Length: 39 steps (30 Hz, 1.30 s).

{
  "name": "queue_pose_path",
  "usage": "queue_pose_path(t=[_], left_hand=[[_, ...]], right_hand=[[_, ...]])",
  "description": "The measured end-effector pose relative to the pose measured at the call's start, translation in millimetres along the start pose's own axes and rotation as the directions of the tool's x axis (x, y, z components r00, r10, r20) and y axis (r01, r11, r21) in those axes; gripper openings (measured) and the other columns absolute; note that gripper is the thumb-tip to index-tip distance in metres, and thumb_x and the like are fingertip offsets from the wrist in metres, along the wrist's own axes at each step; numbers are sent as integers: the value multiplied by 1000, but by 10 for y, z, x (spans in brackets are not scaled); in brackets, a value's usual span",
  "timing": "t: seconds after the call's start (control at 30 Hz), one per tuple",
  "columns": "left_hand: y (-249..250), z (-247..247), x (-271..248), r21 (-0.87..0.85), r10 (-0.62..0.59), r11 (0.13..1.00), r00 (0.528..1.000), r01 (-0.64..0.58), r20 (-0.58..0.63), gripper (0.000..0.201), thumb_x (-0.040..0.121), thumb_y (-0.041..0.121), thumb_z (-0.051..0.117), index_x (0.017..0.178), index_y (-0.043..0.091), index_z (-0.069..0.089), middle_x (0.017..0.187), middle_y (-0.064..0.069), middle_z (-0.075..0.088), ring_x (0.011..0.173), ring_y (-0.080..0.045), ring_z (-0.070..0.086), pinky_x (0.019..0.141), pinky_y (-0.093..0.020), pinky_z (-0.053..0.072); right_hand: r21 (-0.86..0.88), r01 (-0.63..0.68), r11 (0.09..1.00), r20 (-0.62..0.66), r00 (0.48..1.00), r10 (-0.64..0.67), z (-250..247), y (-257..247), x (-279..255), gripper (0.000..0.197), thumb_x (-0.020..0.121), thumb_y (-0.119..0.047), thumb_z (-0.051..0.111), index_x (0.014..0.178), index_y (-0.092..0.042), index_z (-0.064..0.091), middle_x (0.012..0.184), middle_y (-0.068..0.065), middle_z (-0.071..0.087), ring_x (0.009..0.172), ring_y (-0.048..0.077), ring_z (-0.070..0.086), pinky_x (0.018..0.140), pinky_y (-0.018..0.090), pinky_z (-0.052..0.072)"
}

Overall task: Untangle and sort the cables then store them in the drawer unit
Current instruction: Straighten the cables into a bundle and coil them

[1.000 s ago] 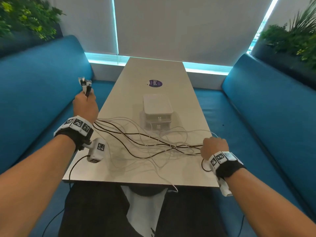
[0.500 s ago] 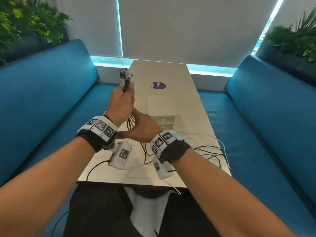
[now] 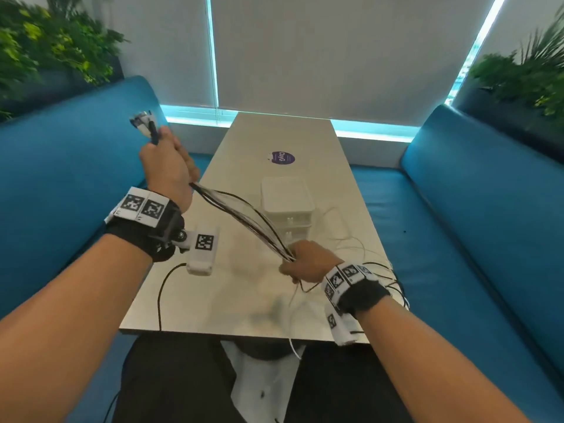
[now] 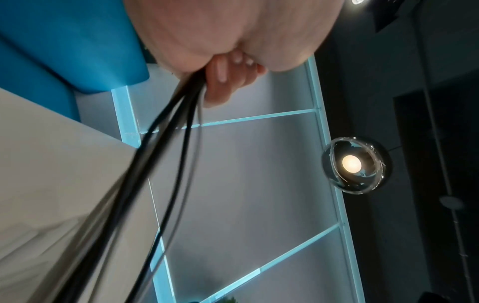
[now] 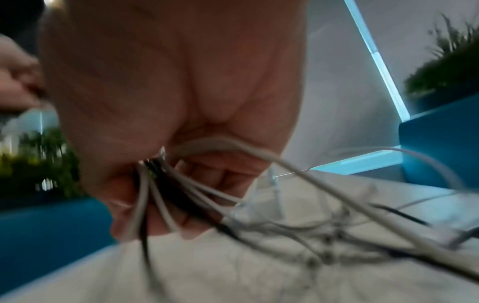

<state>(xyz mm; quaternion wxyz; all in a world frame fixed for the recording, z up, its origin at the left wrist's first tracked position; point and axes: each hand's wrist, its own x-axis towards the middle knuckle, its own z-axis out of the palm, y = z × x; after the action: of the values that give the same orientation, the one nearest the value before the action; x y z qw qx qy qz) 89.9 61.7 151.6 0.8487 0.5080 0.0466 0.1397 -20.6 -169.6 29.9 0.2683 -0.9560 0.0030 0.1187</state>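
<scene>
**Both hands gripping one cable bundle above the table**

Left hand (image 3: 166, 169): raised above the table's left edge, fist closed around the cable bundle (image 3: 244, 221). The connector ends (image 3: 143, 122) stick up out of the top of the fist. In the left wrist view the fingers (image 4: 220, 82) are curled over several black cables (image 4: 160, 143) that run down and away from the palm.

Right hand (image 3: 306, 261): low, just above the near right part of the table (image 3: 244, 300), fist closed on the same bundle further along its length. The right wrist view shows white and black cables (image 5: 181, 184) fanning out from under the curled fingers (image 5: 223, 172) (this view is blurred).

Bundle: it runs in a fairly straight slant from the upper left fist down to the lower right fist, black and white strands together. Beyond the right hand the loose cable lengths (image 3: 384, 270) lie in loops on the table's right edge, some trailing over it towards the blue bench (image 3: 473, 239).

Drawer unit (image 3: 287, 209): white, mid-table, just beyond the right hand; the bundle crosses in front of it. Its drawers appear closed.

Room: bare tabletop lies near left and far beyond the drawer unit, where a purple sticker (image 3: 282, 157) sits. Benches flank both long edges closely.
</scene>
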Motion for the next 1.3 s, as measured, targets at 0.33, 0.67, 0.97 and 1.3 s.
queue_pose_path(t=[0.33,0.67,0.97,1.3], left_hand=[[40,-353,462,104,97,992,969,-75,-227,36,101,37,40,69,22,38,47,6,30,36,-14,24,39,-16,21],[-492,-908,695,522,180,852,915,39,-361,52,85,53,45,81,5,66,80,-20,67,70,-38,62,65,-46,50],[-644,-999,485,919,240,355,967,-173,89,41,103,29,43,105,-6,63,104,-36,64,97,-52,59,84,-54,48],[-1341,-433,-505,761,-408,-17,700,-648,587,46,92,61,52,117,21,55,107,-12,69,91,-32,63,70,-34,46]], right_hand=[[-469,-421,776,-206,907,367,-268,1486,-385,21,86,-37,57,100,-22,64,100,2,67,89,24,65,78,35,54],[-288,-565,773,-451,792,411,-425,1822,-507,53,79,-67,67,92,-20,46,92,-1,48,81,24,54,68,35,44],[-167,-520,838,-325,831,451,-214,1813,-463,57,76,-57,75,113,-32,40,102,0,62,93,26,63,73,35,49],[-197,-296,935,-213,943,254,-52,1462,-312,18,91,-49,58,90,-30,59,95,3,68,91,27,65,78,36,53]])
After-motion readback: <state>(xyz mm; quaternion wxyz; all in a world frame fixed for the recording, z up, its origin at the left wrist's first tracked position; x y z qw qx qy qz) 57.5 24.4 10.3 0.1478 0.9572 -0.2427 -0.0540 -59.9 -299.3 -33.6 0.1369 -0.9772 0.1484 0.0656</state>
